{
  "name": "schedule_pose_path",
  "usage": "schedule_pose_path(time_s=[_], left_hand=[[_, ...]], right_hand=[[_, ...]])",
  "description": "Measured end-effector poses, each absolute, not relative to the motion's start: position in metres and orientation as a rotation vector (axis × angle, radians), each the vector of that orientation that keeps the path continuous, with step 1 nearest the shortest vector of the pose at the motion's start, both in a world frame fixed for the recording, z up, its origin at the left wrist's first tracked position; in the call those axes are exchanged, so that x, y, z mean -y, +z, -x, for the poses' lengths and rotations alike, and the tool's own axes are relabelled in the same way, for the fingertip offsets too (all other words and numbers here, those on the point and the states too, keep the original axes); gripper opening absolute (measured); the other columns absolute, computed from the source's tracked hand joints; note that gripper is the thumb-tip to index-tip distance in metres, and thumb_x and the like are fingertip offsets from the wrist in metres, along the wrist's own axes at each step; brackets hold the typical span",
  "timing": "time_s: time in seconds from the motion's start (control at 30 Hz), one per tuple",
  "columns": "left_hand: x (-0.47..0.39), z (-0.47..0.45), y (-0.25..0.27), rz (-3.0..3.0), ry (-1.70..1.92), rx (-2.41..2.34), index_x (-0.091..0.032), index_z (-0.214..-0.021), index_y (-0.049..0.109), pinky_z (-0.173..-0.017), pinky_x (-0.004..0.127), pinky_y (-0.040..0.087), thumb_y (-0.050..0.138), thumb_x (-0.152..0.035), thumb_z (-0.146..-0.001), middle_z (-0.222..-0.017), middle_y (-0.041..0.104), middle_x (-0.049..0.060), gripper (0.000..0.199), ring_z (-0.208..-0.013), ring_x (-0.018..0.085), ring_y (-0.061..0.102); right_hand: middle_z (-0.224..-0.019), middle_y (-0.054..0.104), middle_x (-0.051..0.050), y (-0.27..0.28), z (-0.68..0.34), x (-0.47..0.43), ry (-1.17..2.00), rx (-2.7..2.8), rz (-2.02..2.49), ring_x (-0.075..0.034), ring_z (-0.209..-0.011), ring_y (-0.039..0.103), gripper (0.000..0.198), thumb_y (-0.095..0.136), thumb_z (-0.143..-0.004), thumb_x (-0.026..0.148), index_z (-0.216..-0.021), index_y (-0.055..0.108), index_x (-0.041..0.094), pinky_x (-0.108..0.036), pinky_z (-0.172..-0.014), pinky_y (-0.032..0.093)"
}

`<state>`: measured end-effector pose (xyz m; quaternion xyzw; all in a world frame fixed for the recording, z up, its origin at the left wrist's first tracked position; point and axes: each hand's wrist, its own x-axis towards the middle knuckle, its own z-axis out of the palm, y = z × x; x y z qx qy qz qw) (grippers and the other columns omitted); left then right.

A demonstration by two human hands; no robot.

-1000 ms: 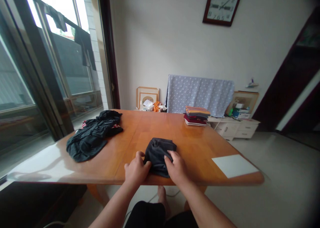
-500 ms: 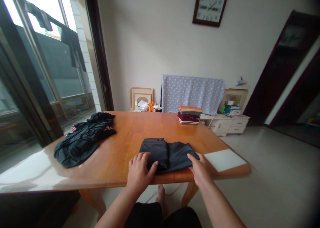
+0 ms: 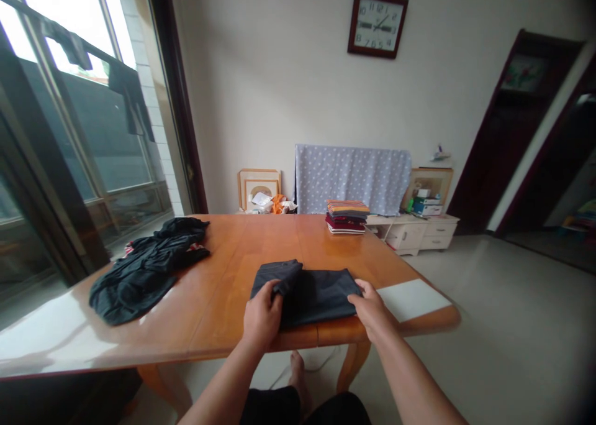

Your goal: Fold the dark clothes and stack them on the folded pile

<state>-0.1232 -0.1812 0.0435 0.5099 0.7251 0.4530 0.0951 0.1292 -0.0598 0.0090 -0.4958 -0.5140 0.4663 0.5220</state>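
A dark, partly folded garment (image 3: 321, 294) lies near the front edge of the wooden table (image 3: 233, 288); its exact kind I cannot make out. My left hand (image 3: 263, 313) pinches the folded left part, whose edge is lifted and bent back between thumb and fingers. At the garment's right end, my right hand (image 3: 370, 307) is closed on the corner, thumb on top and fingers partly hidden. The cloth between the two hands lies fairly flat.
A heap of dark clothes (image 3: 144, 269) lies on the table's left side. Towards the back right stands a stack of folded clothes (image 3: 347, 217). A pale sheet (image 3: 414, 299) lies by the right corner. Beyond are a polka-dot cloth (image 3: 349, 176) and a white cabinet (image 3: 419, 235).
My left hand has gone from lying spread on the garment to pinching and lifting its folded left part. My right hand keeps hold of the right end. The view has shifted slightly.
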Motion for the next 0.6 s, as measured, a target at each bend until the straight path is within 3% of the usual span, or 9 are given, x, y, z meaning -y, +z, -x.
schedule_pose_path(time_s=[0.17,0.3,0.47,0.6], left_hand=[[0.197,0.182,0.049,-0.702,2.06,-1.899,-0.018,-0.114,0.063,-0.079,0.029,0.055,0.048,-0.042,-0.088,-0.101,0.073,0.005,0.038,-0.095,0.022,0.068],[0.22,0.221,0.042,-0.313,2.14,-1.902,-0.016,-0.127,0.054,-0.074,0.032,0.057,0.05,-0.032,-0.083,-0.093,0.069,0.007,0.047,-0.086,0.021,0.069],[0.232,0.24,0.033,-0.179,2.053,-2.032,-0.014,-0.139,0.043,-0.085,0.037,0.056,0.06,-0.04,-0.08,-0.114,0.065,0.013,0.067,-0.103,0.026,0.066],[0.237,0.239,0.032,-0.767,1.818,-2.401,-0.016,-0.143,0.04,-0.108,0.04,0.044,0.061,-0.04,-0.079,-0.14,0.053,0.016,0.071,-0.13,0.029,0.051]], right_hand=[[-0.123,0.07,-0.011,-0.012,-0.148,0.044,1.015,1.166,1.237,-0.028,-0.107,0.068,0.069,0.065,-0.064,0.026,-0.132,0.055,0.021,-0.035,-0.089,0.054],[-0.124,0.069,-0.011,-0.023,-0.156,0.038,0.996,1.184,1.267,-0.028,-0.11,0.067,0.07,0.066,-0.065,0.028,-0.133,0.055,0.02,-0.035,-0.095,0.052],[-0.127,0.068,-0.011,-0.029,-0.157,0.034,0.989,1.19,1.279,-0.028,-0.115,0.065,0.07,0.068,-0.065,0.029,-0.134,0.057,0.02,-0.034,-0.097,0.051],[-0.121,0.07,-0.009,-0.035,-0.167,0.027,0.992,1.193,1.276,-0.026,-0.11,0.067,0.071,0.069,-0.066,0.032,-0.135,0.055,0.02,-0.033,-0.095,0.052]])
